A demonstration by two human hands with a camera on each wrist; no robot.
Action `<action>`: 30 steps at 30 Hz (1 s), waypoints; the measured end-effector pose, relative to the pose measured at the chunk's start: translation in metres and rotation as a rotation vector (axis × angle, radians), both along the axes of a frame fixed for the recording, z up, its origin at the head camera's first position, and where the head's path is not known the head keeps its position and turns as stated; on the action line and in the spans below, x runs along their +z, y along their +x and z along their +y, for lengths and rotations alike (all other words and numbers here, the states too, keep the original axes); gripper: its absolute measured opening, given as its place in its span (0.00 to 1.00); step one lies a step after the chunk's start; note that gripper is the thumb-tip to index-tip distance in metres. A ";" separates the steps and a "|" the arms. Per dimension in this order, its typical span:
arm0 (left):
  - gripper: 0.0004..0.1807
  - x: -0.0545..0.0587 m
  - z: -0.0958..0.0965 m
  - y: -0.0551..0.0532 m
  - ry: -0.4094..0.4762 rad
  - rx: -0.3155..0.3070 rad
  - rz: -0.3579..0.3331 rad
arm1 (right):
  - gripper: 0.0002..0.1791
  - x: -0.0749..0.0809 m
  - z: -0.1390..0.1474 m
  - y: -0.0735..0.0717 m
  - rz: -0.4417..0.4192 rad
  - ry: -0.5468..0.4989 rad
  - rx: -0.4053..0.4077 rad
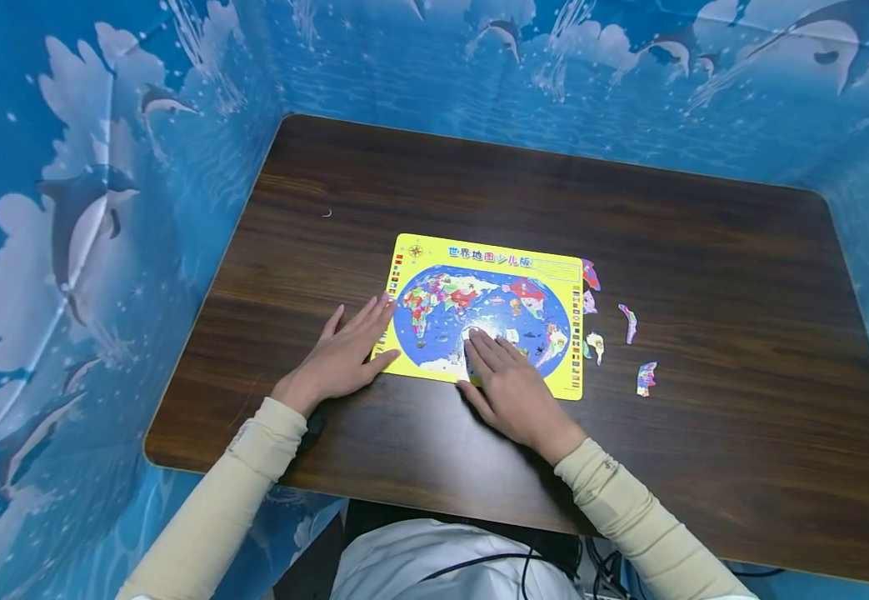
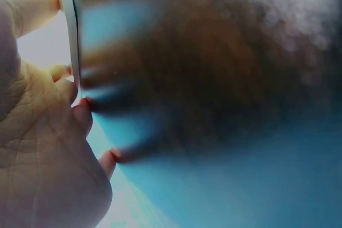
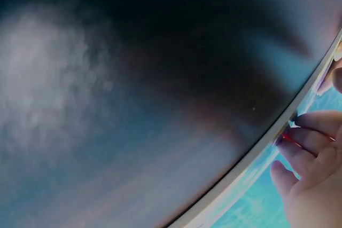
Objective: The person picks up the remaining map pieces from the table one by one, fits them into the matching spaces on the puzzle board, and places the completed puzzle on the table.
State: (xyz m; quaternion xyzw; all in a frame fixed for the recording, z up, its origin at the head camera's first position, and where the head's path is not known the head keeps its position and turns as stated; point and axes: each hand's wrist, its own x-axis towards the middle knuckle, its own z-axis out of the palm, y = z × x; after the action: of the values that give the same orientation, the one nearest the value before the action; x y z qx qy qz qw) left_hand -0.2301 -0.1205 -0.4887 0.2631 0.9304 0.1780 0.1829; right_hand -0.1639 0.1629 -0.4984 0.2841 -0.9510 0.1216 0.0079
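Yellow-framed world map board (image 1: pixel 490 302) is between my two hands, lying flat on the desk (image 1: pixel 704 258). Blue oval map in the middle, title along the side away from me.

Right hand (image 1: pixel 512 393): fingers extended, laid on the board's near side over the lower part of the map, thumb out at the near edge. Can't tell if a piece is under the fingers; right wrist view is mostly blur.

Left hand (image 1: pixel 340 354): fingers straight and spread, tips and thumb touching the board's left edge, gripping nothing.

Loose pieces, all to the right of my right hand. Along the board's right edge, going away from me: white-and-yellow piece (image 1: pixel 596 346), pink piece (image 1: pixel 590 302), red-and-purple piece (image 1: pixel 591 275). The last two meet the edge; can't tell if they're partly under it. Further right: narrow purple piece (image 1: pixel 628 323), ahead of my hand, and multicolored piece (image 1: pixel 646 379), about level with it.

Small pale curved bit (image 1: pixel 327 213) on the desk, well ahead of my left hand. Cream sleeves (image 1: pixel 651 517) on both forearms. Blue dolphin-print backdrop (image 1: pixel 441 83) past the desk's far edge and off to my left.
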 end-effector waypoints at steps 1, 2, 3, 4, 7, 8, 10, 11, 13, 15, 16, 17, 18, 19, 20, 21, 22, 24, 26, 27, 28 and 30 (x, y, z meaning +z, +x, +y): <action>0.42 0.002 0.000 -0.001 -0.001 0.000 0.001 | 0.33 0.000 0.000 0.000 0.007 0.005 0.002; 0.43 0.003 0.001 -0.001 0.000 -0.002 0.000 | 0.33 0.000 0.001 -0.001 0.015 0.009 0.005; 0.43 0.005 0.002 -0.002 -0.001 -0.002 0.001 | 0.32 0.001 0.001 -0.002 0.025 0.012 0.009; 0.43 0.006 0.002 -0.003 0.000 -0.003 0.002 | 0.32 0.002 0.002 -0.003 0.035 0.014 0.013; 0.43 0.009 0.003 -0.005 0.005 -0.007 0.007 | 0.31 0.004 0.004 -0.007 0.052 0.024 0.027; 0.43 0.009 0.003 -0.005 0.006 -0.007 0.010 | 0.31 0.005 0.005 -0.009 0.053 0.025 0.029; 0.43 0.010 0.004 -0.006 0.007 -0.005 0.017 | 0.31 0.006 0.006 -0.010 0.049 0.026 0.030; 0.43 0.010 0.004 -0.006 0.007 -0.003 0.018 | 0.31 0.006 0.006 -0.011 0.047 0.028 0.029; 0.43 0.010 0.005 -0.007 0.006 -0.002 0.019 | 0.31 0.007 0.006 -0.011 0.043 0.032 0.026; 0.43 0.009 0.004 -0.007 0.008 -0.003 0.015 | 0.31 0.008 0.005 -0.010 0.040 0.040 0.024; 0.43 0.009 0.004 -0.006 0.009 -0.003 0.009 | 0.31 0.008 0.004 -0.010 0.037 0.043 0.025; 0.44 0.008 0.003 -0.005 0.009 0.002 0.004 | 0.31 0.009 0.003 -0.010 0.034 0.050 0.026; 0.44 0.008 0.002 -0.004 0.006 0.004 0.001 | 0.31 0.009 0.002 -0.010 0.030 0.053 0.026; 0.44 0.007 0.001 -0.003 0.004 0.008 -0.002 | 0.31 0.010 0.001 -0.009 0.026 0.057 0.027; 0.44 0.006 0.000 -0.002 0.002 0.009 -0.002 | 0.31 0.010 0.000 -0.009 0.022 0.060 0.027; 0.44 0.005 -0.001 -0.001 -0.003 0.011 -0.003 | 0.31 0.009 -0.001 -0.009 0.017 0.067 0.027; 0.44 0.004 -0.002 0.000 -0.004 0.011 -0.004 | 0.31 0.009 -0.002 -0.009 0.013 0.072 0.026; 0.44 0.002 -0.002 0.001 -0.005 0.004 -0.002 | 0.31 0.008 -0.002 -0.009 0.009 0.083 0.021; 0.44 0.000 -0.002 0.001 -0.001 -0.004 -0.001 | 0.30 0.007 -0.002 -0.009 0.014 0.095 0.014; 0.44 -0.001 -0.002 0.001 -0.002 -0.006 -0.002 | 0.30 0.007 -0.002 -0.010 0.019 0.100 0.012; 0.44 -0.001 -0.001 0.001 -0.002 -0.007 -0.004 | 0.30 0.006 -0.002 -0.010 0.026 0.102 0.011; 0.43 -0.001 0.000 0.000 -0.002 -0.006 -0.009 | 0.30 0.005 -0.002 -0.011 0.034 0.103 0.007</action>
State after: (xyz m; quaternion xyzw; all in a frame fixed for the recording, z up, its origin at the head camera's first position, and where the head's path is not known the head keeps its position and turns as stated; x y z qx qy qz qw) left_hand -0.2296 -0.1204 -0.4893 0.2650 0.9289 0.1778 0.1877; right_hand -0.1747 0.1608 -0.4935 0.2897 -0.9547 0.0678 0.0091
